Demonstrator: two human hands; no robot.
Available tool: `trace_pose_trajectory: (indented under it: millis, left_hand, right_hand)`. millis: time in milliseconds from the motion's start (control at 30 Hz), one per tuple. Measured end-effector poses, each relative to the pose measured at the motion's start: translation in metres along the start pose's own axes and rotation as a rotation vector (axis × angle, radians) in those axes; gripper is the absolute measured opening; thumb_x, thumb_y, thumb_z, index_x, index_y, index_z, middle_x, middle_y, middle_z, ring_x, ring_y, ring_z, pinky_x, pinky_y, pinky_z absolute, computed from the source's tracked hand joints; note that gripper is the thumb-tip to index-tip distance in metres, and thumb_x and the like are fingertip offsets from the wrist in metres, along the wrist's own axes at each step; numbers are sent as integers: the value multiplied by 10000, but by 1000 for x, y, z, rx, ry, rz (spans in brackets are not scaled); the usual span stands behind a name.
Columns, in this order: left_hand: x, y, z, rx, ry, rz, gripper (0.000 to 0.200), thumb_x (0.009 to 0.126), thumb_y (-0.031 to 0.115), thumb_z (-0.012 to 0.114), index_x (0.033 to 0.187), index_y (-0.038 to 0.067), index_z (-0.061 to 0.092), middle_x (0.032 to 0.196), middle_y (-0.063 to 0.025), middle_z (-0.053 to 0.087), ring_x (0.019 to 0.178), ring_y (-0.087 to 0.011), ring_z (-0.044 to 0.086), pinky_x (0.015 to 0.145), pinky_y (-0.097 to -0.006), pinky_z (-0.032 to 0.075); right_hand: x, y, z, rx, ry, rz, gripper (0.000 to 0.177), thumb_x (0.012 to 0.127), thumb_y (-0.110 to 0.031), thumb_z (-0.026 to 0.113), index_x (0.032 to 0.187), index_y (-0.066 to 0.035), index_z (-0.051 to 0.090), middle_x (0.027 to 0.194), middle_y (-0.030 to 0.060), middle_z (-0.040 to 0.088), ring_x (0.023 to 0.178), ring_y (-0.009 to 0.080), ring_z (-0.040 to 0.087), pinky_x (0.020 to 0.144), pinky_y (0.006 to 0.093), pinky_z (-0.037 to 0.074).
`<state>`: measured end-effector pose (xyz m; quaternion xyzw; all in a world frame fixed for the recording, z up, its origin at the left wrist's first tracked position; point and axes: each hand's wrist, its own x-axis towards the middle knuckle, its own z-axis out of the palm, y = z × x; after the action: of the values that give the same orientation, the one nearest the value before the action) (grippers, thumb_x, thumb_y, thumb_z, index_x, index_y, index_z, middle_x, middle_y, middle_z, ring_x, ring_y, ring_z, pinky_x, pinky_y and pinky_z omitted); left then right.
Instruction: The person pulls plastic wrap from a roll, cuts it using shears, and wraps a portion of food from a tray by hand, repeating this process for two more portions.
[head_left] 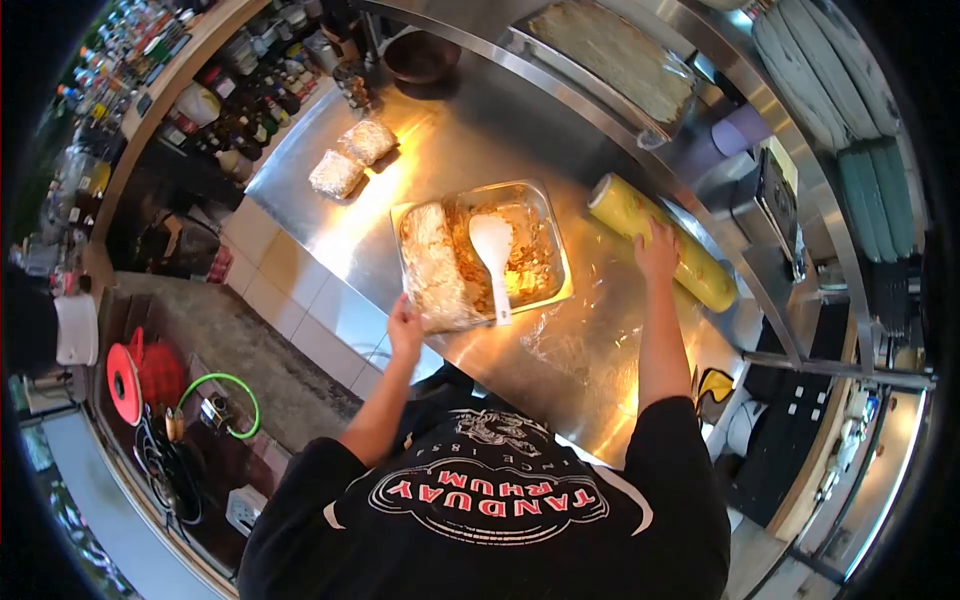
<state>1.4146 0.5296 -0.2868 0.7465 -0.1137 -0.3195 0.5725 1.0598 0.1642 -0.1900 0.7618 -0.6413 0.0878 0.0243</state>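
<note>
A metal tray (560, 255) sits on the steel table, with a long wrapped bundle (436, 265) along its left side. A white paddle (492, 245) lies over the reddish food remains in the tray's right part. My left hand (405, 328) is at the tray's lower left corner, fingers closed by the bundle's near end; what they pinch is too small to make out. My right hand (657, 248) rests with fingers spread on a yellow roll of plastic wrap (700, 270). Two smaller wrapped packets (337, 174) lie at the table's far left.
The steel table (480, 120) has a dark bowl (422, 58) at its back. A metal shelf rail runs above the right side, with a flat tray (612, 60) behind it. Loose clear film (555, 335) lies near the table's front. Bottles fill a shelf at upper left.
</note>
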Motion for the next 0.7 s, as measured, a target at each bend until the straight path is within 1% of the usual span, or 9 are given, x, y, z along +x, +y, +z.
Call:
trace_pose_trajectory:
  millis: [167, 267, 300, 467, 500, 533, 600, 633, 700]
  left_hand:
    - [85, 38, -25, 183, -133, 56, 367, 849, -1, 506, 1207, -15, 591, 729, -6, 543, 619, -71, 428, 533, -250, 372]
    - [119, 55, -15, 191, -189, 67, 351, 858, 10, 490, 1189, -18, 602, 759, -16, 571, 636, -74, 458, 559, -241, 391]
    - [126, 61, -11, 204, -200, 105, 341, 859, 10, 487, 1177, -19, 607, 770, -21, 582, 651, -72, 471, 574, -236, 398]
    - [152, 86, 1, 138, -192, 137, 304, 886, 84, 555, 1158, -46, 599, 838, -45, 605, 705, -67, 493, 616, -223, 416]
    - [152, 85, 4, 141, -97, 208, 391, 892, 185, 606, 1198, -53, 559, 917, -107, 622, 767, -129, 562, 674, -270, 465]
    - [150, 85, 7, 144, -97, 204, 391, 892, 185, 606, 1198, -53, 559, 917, -107, 622, 767, -129, 562, 674, -270, 465]
    - [141, 83, 12, 280, 222, 266, 504, 879, 277, 641, 1235, -56, 516, 999, -184, 628, 863, -224, 612, 763, -341, 493]
    - [131, 77, 13, 324, 205, 228, 610, 850, 359, 675, 1245, -71, 496, 1076, -239, 611, 947, -299, 616, 837, -392, 486]
    - [121, 56, 13, 255, 100, 130, 624, 841, 368, 686, 1259, -52, 493, 1129, -236, 590, 975, -314, 607, 885, -380, 468]
  right_hand:
    - [9, -13, -17, 3, -30, 86, 542, 828, -289, 593, 1339, -141, 486, 1399, 107, 446, 1261, 325, 438, 982, 498, 412]
    - [4, -5, -7, -3, -27, 58, 556, 818, -258, 583, 1346, -120, 476, 1440, 100, 411, 1292, 307, 418, 995, 498, 403]
    - [1, -4, -9, 29, -129, 93, 576, 843, -276, 560, 1389, -144, 431, 1478, 79, 368, 1346, 276, 352, 1057, 522, 329]
    - [-13, 0, -14, 8, -14, 68, 550, 807, -216, 574, 1341, -121, 483, 1449, 83, 405, 1313, 278, 397, 1021, 501, 376]
    - [-15, 1, -14, 7, 8, 71, 545, 806, -209, 572, 1337, -122, 487, 1446, 84, 409, 1314, 276, 395, 1023, 496, 376]
    - [-18, 2, -14, 6, 3, 71, 545, 806, -209, 572, 1337, -122, 487, 1446, 84, 409, 1314, 276, 395, 1023, 496, 376]
    - [-21, 5, -16, 36, -8, 75, 541, 799, -201, 577, 1328, -124, 495, 1437, 82, 420, 1311, 272, 400, 1023, 495, 377]
    - [-22, 7, -14, 35, -11, 71, 541, 799, -201, 577, 1328, -124, 495, 1437, 82, 420, 1311, 272, 400, 1023, 495, 377]
    - [-23, 12, -11, 83, -34, 62, 551, 806, -219, 565, 1343, -130, 481, 1453, 83, 407, 1313, 263, 404, 1038, 500, 355]
